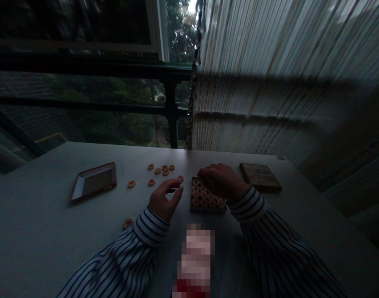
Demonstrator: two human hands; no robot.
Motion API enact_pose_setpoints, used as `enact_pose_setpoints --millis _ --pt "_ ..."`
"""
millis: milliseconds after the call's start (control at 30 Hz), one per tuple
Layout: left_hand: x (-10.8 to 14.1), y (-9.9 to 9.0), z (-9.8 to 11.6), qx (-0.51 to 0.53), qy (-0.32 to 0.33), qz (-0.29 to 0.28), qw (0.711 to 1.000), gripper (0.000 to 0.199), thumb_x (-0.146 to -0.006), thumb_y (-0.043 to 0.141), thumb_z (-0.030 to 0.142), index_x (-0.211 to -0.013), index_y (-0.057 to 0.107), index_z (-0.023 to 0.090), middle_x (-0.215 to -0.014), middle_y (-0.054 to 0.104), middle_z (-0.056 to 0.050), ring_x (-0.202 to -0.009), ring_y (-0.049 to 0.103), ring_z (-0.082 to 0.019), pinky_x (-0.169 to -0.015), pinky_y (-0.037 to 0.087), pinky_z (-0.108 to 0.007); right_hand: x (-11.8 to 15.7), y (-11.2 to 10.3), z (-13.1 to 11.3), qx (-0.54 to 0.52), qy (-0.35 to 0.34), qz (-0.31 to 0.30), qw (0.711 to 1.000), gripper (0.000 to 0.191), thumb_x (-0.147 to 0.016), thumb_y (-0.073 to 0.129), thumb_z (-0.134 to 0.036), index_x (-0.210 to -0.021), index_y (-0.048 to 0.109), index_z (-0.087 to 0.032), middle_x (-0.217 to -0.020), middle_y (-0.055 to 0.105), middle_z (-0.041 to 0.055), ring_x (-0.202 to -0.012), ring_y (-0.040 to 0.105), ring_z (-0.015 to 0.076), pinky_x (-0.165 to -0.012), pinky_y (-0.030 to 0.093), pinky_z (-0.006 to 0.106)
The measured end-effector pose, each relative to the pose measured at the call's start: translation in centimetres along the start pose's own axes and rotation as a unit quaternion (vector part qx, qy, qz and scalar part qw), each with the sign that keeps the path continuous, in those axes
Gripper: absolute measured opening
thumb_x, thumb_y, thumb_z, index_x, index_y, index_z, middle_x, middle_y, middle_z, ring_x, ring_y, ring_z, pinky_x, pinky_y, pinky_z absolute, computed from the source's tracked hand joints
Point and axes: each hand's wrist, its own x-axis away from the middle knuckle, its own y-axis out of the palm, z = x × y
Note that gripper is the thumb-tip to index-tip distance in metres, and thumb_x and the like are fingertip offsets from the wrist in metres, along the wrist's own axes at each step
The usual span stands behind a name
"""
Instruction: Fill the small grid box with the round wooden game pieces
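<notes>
My left hand (166, 200) is just above the white table, left of a small box (208, 210). Its thumb and forefinger are apart, and a round wooden xiangqi piece (180, 178) with red marking lies at the forefinger's tip; I cannot tell whether they touch. My right hand (222, 180) reaches over the box with fingers bent down and pressed together. Whatever those fingers hold, if anything, is hidden. Rows of round pieces (203, 202) fill the visible part of the box; my right hand covers its upper right part.
Several loose xiangqi pieces (151, 182) lie left of the box, one (128, 223) beside my left sleeve. A shallow tray-like lid (114, 182) rests at the left. A flat brown box with lettering (260, 177) lies at the right. Railing and striped curtain stand behind the table.
</notes>
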Motion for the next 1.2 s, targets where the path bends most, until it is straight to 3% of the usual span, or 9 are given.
enact_pose_setpoints --millis 133,333,633,833,1000,1200 --pt "-0.4 -0.7 0.6 0.003 -0.002 0.025 1.000 0.015 -0.072 0.054 0.029 -0.077 0.059 0.015 -0.081 0.064 -0.004 -0.069 0.062 -0.013 -0.065 0.052 -0.026 0.0 0.0 -0.5 -0.006 -0.009 0.023 1.000 0.018 -0.082 0.039 -0.023 -0.082 0.056 -0.018 -0.084 0.063 0.0064 -0.076 0.056 0.0158 -0.063 0.031 0.026" --pt "-1.1 -2.2 1.3 -0.016 -0.006 0.015 1.000 0.016 -0.073 0.053 0.031 -0.073 0.058 0.015 -0.076 0.064 -0.004 -0.071 0.061 -0.014 -0.069 0.051 -0.028 0.0 0.1 -0.9 0.002 0.002 0.074 0.997 0.023 -0.085 0.034 -0.025 -0.079 0.055 -0.017 -0.080 0.063 0.0059 -0.074 0.055 0.0155 -0.064 0.029 0.027" --pt "-2.7 -6.2 1.3 -0.047 -0.019 0.034 0.998 0.020 -0.071 0.055 0.034 -0.076 0.059 0.015 -0.077 0.065 -0.005 -0.070 0.061 -0.016 -0.069 0.051 -0.029 -0.3 0.3 -1.3 -0.004 0.009 0.097 0.995 0.020 -0.085 0.036 -0.024 -0.080 0.054 -0.017 -0.079 0.062 0.0047 -0.076 0.054 0.0151 -0.065 0.027 0.026" --pt "-4.3 -8.6 -1.0 -0.061 -0.072 0.071 0.993 0.023 -0.070 0.055 0.036 -0.078 0.059 0.014 -0.073 0.065 -0.004 -0.068 0.062 -0.016 -0.062 0.051 -0.027 -0.4 0.6 -1.4 -0.005 0.008 0.102 0.995 0.020 -0.086 0.035 -0.024 -0.083 0.054 -0.018 -0.080 0.061 0.0042 -0.076 0.053 0.0150 -0.066 0.028 0.026" --pt "-4.8 -10.1 -3.9 -0.070 -0.061 0.098 0.991 0.026 -0.071 0.053 0.037 -0.080 0.059 0.014 -0.072 0.064 -0.004 -0.067 0.062 -0.015 -0.062 0.051 -0.026 -0.5 0.8 -1.5 -0.011 0.001 0.091 0.996 0.018 -0.085 0.038 -0.022 -0.085 0.055 -0.018 -0.080 0.061 0.0045 -0.076 0.053 0.0148 -0.065 0.029 0.026" --pt "-4.3 -11.4 -6.1 -0.189 -0.020 0.130 0.973 0.025 -0.073 0.049 0.036 -0.083 0.060 0.015 -0.074 0.064 -0.005 -0.067 0.061 -0.015 -0.067 0.049 -0.027 -0.8 1.3 -1.6 -0.043 -0.008 0.083 0.996 0.021 -0.085 0.037 -0.020 -0.091 0.057 -0.018 -0.082 0.062 0.0059 -0.079 0.054 0.0153 -0.068 0.034 0.025"
